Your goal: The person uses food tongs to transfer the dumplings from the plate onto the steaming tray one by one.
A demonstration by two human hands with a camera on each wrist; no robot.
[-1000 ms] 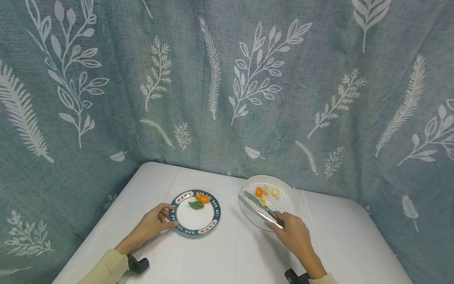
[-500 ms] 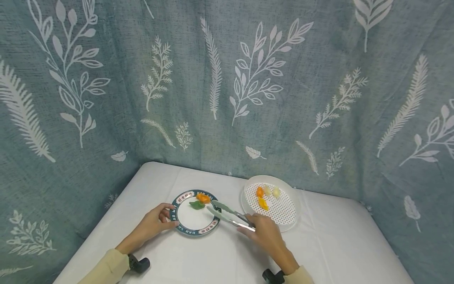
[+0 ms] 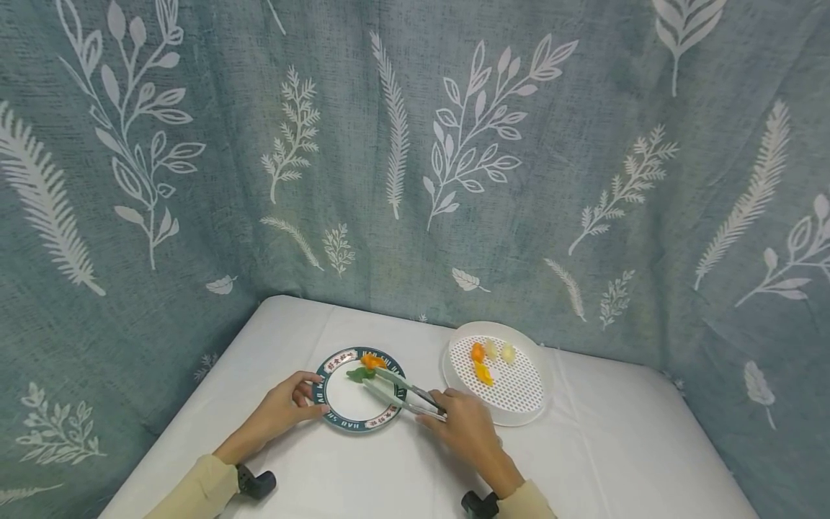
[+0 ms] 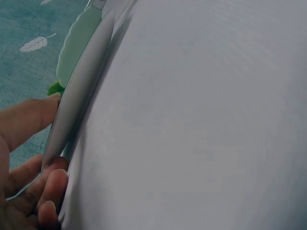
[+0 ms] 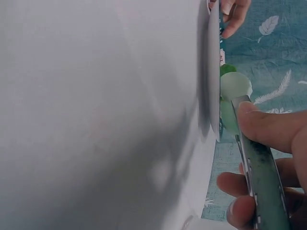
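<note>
My left hand [image 3: 288, 400] grips the near-left rim of a white plate [image 3: 350, 424] with a dark green lettered border. In the left wrist view its thumb [image 4: 29, 119] lies at the plate's edge, with fingers curled under it. My right hand [image 3: 468, 427] holds metal tongs [image 3: 418, 393] with pale green tips. These tips reach over the plate, right beside a green leaf-like piece [image 3: 357, 375] and an orange piece [image 3: 372, 361]. In the right wrist view, the thumb presses along one arm of the tongs [image 5: 264, 177], the fingers round the other side.
Right of the plate stands a round white tray [image 3: 541, 411] with a perforated base. On it lie an orange piece [image 3: 478, 352], a yellow piece [image 3: 483, 373] and two pale pieces [image 3: 509, 353]. A leaf-patterned curtain [image 3: 389, 274] hangs behind the white-covered table [image 3: 363, 476].
My right hand has moved left with the tongs, from over the perforated tray to over the plate. The yellow piece stays on the tray. My left hand has kept its place at the plate.
</note>
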